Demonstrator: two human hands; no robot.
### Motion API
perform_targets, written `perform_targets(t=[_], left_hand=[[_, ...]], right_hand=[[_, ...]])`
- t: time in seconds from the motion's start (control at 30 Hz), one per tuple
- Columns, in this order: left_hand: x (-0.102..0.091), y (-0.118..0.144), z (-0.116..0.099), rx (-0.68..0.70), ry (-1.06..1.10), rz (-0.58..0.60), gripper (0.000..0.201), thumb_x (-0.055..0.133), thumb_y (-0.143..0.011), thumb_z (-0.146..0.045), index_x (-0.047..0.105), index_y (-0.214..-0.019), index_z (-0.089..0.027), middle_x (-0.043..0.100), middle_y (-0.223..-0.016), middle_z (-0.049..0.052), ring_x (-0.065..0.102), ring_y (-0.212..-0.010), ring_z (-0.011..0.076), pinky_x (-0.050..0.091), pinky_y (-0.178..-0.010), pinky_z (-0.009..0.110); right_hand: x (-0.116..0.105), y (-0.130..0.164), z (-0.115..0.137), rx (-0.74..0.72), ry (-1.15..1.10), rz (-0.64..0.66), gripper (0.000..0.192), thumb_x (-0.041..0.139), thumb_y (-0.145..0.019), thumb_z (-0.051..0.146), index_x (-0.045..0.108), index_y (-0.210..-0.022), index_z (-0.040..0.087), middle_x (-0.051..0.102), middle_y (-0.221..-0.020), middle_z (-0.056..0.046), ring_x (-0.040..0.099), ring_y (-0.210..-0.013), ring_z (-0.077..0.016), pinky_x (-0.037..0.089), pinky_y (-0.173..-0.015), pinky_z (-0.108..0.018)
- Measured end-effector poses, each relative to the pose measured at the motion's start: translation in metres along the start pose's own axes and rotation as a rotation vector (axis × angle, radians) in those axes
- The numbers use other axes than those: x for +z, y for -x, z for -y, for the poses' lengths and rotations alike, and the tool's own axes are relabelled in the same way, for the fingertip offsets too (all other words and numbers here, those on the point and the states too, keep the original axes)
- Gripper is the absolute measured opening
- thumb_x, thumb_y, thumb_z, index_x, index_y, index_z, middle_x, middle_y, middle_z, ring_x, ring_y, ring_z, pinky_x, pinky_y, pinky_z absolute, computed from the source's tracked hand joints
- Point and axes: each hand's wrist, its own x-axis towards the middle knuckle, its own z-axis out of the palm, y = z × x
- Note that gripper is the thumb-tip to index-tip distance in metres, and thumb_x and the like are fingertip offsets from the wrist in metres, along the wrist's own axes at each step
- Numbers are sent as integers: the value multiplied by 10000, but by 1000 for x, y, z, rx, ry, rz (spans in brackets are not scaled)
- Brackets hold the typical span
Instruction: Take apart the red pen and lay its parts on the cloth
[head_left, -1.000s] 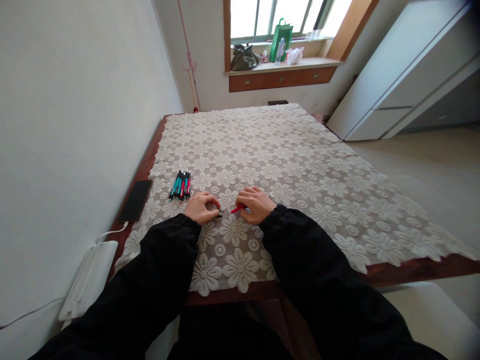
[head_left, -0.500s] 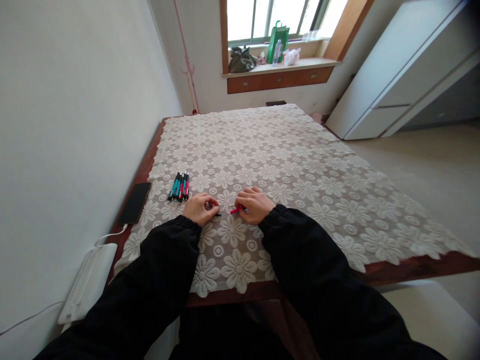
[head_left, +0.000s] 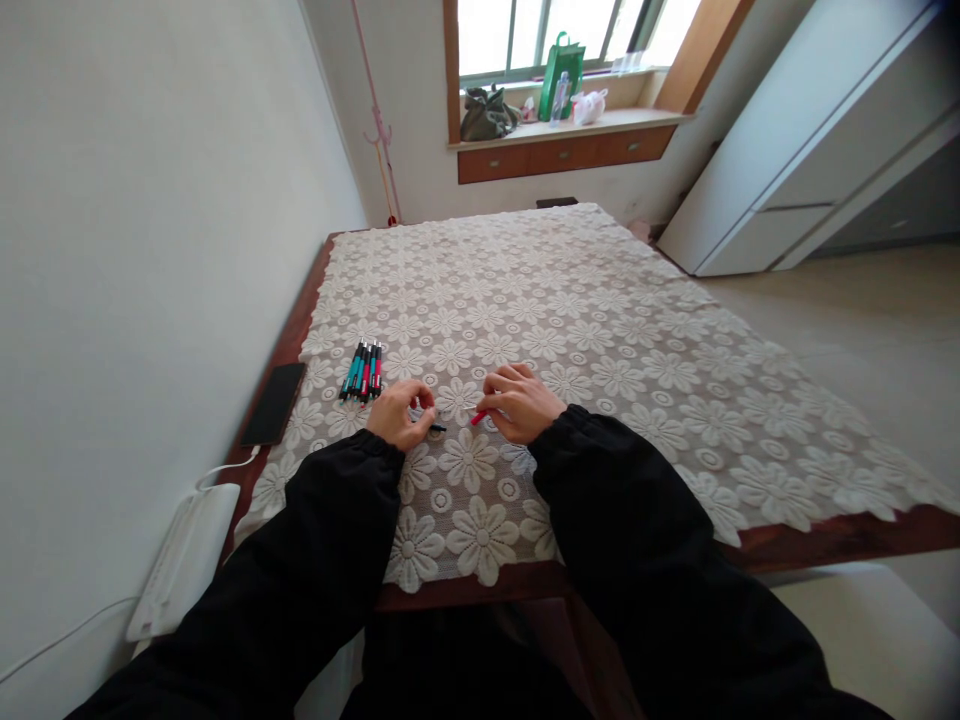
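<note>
Hands rest close together on the lace tablecloth (head_left: 600, 330) near the table's front edge. The left hand (head_left: 400, 415) pinches a small dark piece (head_left: 436, 428), maybe a pen cap, though it is too small to be sure. The right hand (head_left: 523, 403) grips a red pen part (head_left: 478, 417) in its curled fingers. Both pieces sit low, just above the cloth, tips nearly meeting. A bunch of pens (head_left: 362, 370) lies just past the left hand. A black phone (head_left: 273, 403) lies by the wall.

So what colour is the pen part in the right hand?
Red, pinched in the right hand; the head view shows it.
</note>
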Motion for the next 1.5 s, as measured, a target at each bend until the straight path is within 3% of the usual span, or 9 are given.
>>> perform_targets(t=[0.13, 0.33, 0.53, 0.7, 0.97, 1.5], left_hand=[[-7, 2, -4, 133, -69, 66, 33, 583, -739, -221, 583, -760, -195, 624, -799, 27, 559, -777, 183, 450, -748, 313], [-9, 3, -4, 220, -139, 171, 80, 602, -742, -242, 615, -812, -206, 634, -848, 32, 563, -853, 207, 439, -794, 332], [-8, 4, -4, 254, -161, 226, 109, 630, -767, -286, 662, -850, -224, 649, -883, 39, 572, -863, 216, 450, -797, 345], [-6, 4, -4, 289, -121, 197, 109, 588, -839, -276, 666, -893, -222, 681, -916, 43, 584, -883, 211, 460, -818, 351], [-5, 3, -4, 334, -120, 164, 154, 552, -900, -284, 688, -949, -232, 704, -960, 44, 594, -909, 200, 461, -855, 345], [0, 4, -2, 316, -102, 173, 135, 636, -852, -337, 691, -935, -247, 699, -935, 36, 610, -904, 202, 466, -850, 338]], right_hand=[[-2, 1, -1, 0, 10, -14, 212, 556, -812, 180, 752, -870, 236, 613, -937, -73, 478, -947, -241, 295, -905, -421], [-7, 4, -4, 34, 14, -29, 196, 560, -830, 186, 748, -847, 238, 616, -931, -67, 478, -952, -238, 290, -914, -423], [-1, 9, -21, 189, 6, -122, 200, 546, -884, 198, 741, -879, 242, 634, -935, -57, 502, -945, -225, 307, -898, -404], [13, 9, -32, 312, 62, -182, 205, 544, -930, 256, 748, -944, 267, 628, -981, -68, 495, -974, -241, 317, -913, -425], [25, 8, -33, 346, 66, -146, 207, 544, -942, 279, 750, -966, 269, 646, -1018, -69, 516, -985, -245, 325, -943, -437], [28, 4, -28, 323, 42, -159, 148, 556, -916, 246, 700, -949, 240, 654, -982, -59, 533, -962, -237, 336, -916, -400]])
